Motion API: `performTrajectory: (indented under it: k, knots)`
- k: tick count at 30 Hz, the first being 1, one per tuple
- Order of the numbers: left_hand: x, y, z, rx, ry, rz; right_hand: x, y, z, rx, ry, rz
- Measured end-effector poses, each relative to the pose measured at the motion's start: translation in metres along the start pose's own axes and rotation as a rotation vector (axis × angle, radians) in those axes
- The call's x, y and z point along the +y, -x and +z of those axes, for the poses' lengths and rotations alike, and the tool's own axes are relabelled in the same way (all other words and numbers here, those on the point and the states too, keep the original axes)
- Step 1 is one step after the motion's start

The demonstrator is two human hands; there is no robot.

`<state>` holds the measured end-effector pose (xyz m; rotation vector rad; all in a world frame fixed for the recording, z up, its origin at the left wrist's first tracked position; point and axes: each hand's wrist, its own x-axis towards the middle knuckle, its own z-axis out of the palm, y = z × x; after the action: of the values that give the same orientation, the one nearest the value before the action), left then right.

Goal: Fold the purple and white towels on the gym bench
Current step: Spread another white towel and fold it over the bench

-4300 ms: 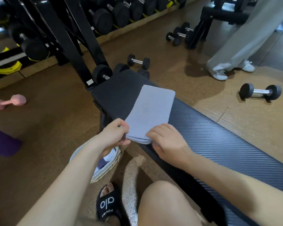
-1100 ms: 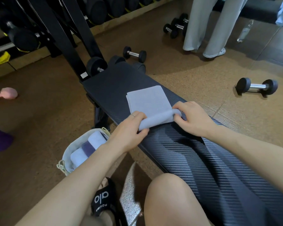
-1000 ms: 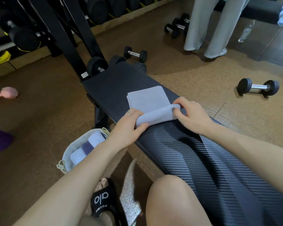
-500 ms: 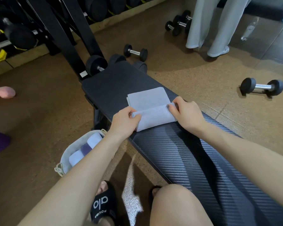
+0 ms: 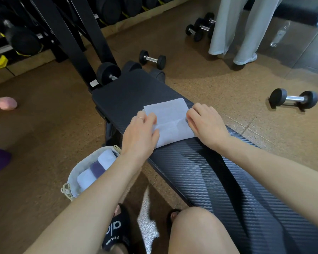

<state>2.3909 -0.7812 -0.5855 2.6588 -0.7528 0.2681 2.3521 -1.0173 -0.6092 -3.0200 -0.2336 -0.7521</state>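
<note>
Since half a second ago, both hands have carried the towel's [image 5: 170, 121] near fold farther over, so it now lies as a flatter, squarer pad on the surface [image 5: 200, 171]. Left hand [image 5: 140, 132] rests on the towel's left edge, fingers [image 5: 151, 119] curled lightly and pressing it; right hand [image 5: 205, 123] holds the right edge, fingers tucked at the hem, apparently pinching it, likely to keep the layers aligned. Pale lilac-white cloth shows one soft crease across its middle. Left of the towel, below the surface, a basket [image 5: 72, 178] holds rolled towels.
</note>
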Motion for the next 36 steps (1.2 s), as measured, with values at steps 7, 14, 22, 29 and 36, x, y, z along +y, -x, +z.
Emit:
performTrajectory:
  k: [7,14,22,29,36]
  knots:
    - [-0.004,0.005,0.001,-0.071,-0.157,0.376,0.007,0.006,-0.016,-0.081,0.000,-0.239]
    - [-0.003,0.010,-0.003,-0.132,-0.202,0.367,0.015,0.006,-0.025,-0.243,-0.029,-0.287]
    - [-0.007,-0.001,-0.015,-0.160,0.000,0.104,0.008,-0.007,-0.035,-0.267,-0.433,0.096]
    - [-0.022,-0.008,-0.014,-0.217,0.491,-0.292,-0.001,-0.027,-0.027,-0.366,-0.754,0.499]
    - [-0.028,-0.019,-0.008,-0.197,0.602,-0.503,-0.002,-0.046,-0.019,-0.537,-0.681,0.581]
